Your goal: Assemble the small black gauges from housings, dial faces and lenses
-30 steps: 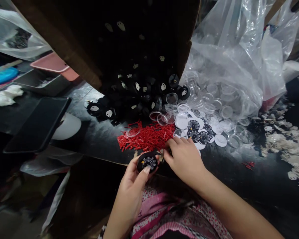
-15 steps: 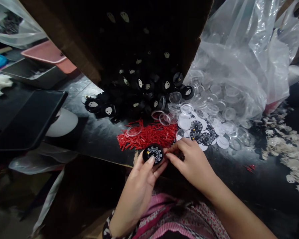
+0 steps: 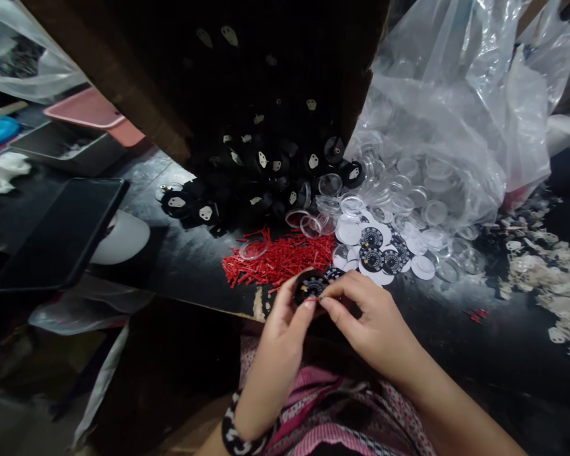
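A round black dial gauge (image 3: 310, 285) with white markings and a yellow patch is gripped in my left hand (image 3: 287, 323), thumb at its lower rim. My right hand (image 3: 368, 310) pinches a small red pointer (image 3: 317, 299) against the dial's lower right edge; the fingertips partly cover it. Just beyond my hands lies a heap of red pointers (image 3: 285, 256) with a clear ring-shaped cover (image 3: 253, 249) on top. Printed dial discs (image 3: 372, 258), some showing white backs, are piled in front of my right hand.
A cardboard box (image 3: 137, 82) lies open behind, spilling black housings (image 3: 205, 212). Clear covers (image 3: 399, 190) spread from a plastic bag (image 3: 437, 120). Pale metal tabs (image 3: 546, 272) are heaped at right, near a few loose red pointers (image 3: 477, 315). A phone (image 3: 61, 234) leans on a white roll at left.
The dial gauge has moved slightly right and tilted away, its face now seen at a slant. My right hand has brought the red pointer onto the dial's edge.
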